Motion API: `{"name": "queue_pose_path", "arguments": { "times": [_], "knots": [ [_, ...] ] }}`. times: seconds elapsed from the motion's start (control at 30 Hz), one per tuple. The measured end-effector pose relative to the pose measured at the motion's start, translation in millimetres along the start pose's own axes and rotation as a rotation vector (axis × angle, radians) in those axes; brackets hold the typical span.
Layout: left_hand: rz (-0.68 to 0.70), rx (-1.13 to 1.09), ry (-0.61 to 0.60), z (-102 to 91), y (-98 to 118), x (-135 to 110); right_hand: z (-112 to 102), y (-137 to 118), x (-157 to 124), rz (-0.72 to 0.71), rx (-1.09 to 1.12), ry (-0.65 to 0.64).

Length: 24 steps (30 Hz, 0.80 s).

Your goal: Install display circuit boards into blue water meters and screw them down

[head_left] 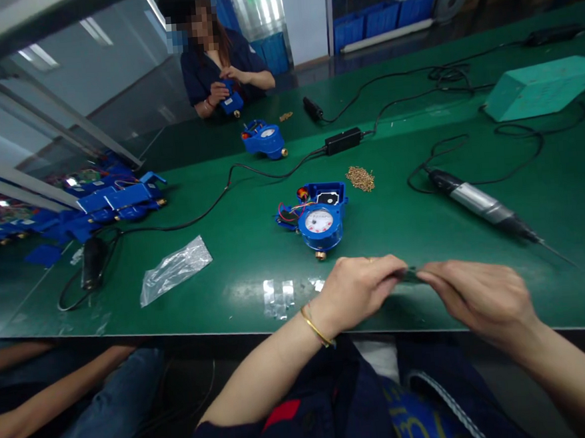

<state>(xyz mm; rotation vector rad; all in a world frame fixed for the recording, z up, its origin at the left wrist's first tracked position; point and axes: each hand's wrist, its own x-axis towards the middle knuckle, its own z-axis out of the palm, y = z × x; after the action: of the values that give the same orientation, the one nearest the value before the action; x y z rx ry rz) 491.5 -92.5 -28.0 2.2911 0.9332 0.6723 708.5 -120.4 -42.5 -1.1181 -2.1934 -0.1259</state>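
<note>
At the near edge of the tabletop (pixel 429 316), the left hand (pixel 362 291) and the right hand (pixel 478 299) are meeting just above the green surface. Both are pinching a thin dark piece (pixel 411 275) between them, with the fingers of each hand clamped on one end; what the piece is cannot be told, as it is too small. A gold bangle (pixel 316 327) is sitting on the left wrist. At the lower left, another person's forearm (pixel 34 397) is resting below the tabletop edge.

Just beyond the hands, a blue water meter (pixel 320 220) is lying face up, with red and coloured wires showing at its left side. To its left, a clear plastic bag (pixel 176 270) is lying flat, and further left a black tool (pixel 92 259) is lying with its cable looping around it. To the right, an electric screwdriver (pixel 487 209) is lying on its side, tip pointing right.

Behind the meter, a small heap of brass screws (pixel 360 178) is sitting near a black power adapter (pixel 343 141). A second blue meter (pixel 264 139) is lying further back, and a pile of blue parts (pixel 116 204) is sitting at the left edge. A teal box (pixel 538 88) is standing at the far right. Across the tabletop, a co-worker (pixel 222 70) is holding a blue part (pixel 233 103) in both hands.
</note>
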Motion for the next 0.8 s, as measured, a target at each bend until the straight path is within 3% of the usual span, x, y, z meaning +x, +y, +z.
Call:
{"name": "queue_pose_path", "arguments": {
  "times": [0.07,0.13,0.2,0.27,0.37,0.6,0.8],
  "knots": [
    [-0.022,0.072,0.132,1.2,-7.2,-9.6,3.0,4.3,-11.2,0.193,0.041,0.020],
    [-0.064,0.113,0.333,-2.2,-14.8,-23.9,8.7,11.1,-28.3,0.276,0.135,-0.040],
    [-0.109,0.168,0.500,-8.0,-21.0,-40.6,16.7,17.2,-47.0,0.197,0.253,-0.198],
    [-0.137,0.232,0.575,-12.5,-25.4,-56.5,25.8,19.7,-61.0,0.099,0.316,-0.351],
    [-0.158,0.289,0.639,-13.4,-29.3,-73.7,37.7,17.0,-63.9,0.061,0.350,-0.453],
    [-0.187,0.283,0.707,-9.8,-29.3,-90.5,46.2,15.5,-34.0,-0.115,0.396,-0.587],
    [-0.203,0.281,0.724,-10.4,-27.9,-99.3,45.2,17.9,-26.5,-0.098,0.419,-0.712]
  ]
}}
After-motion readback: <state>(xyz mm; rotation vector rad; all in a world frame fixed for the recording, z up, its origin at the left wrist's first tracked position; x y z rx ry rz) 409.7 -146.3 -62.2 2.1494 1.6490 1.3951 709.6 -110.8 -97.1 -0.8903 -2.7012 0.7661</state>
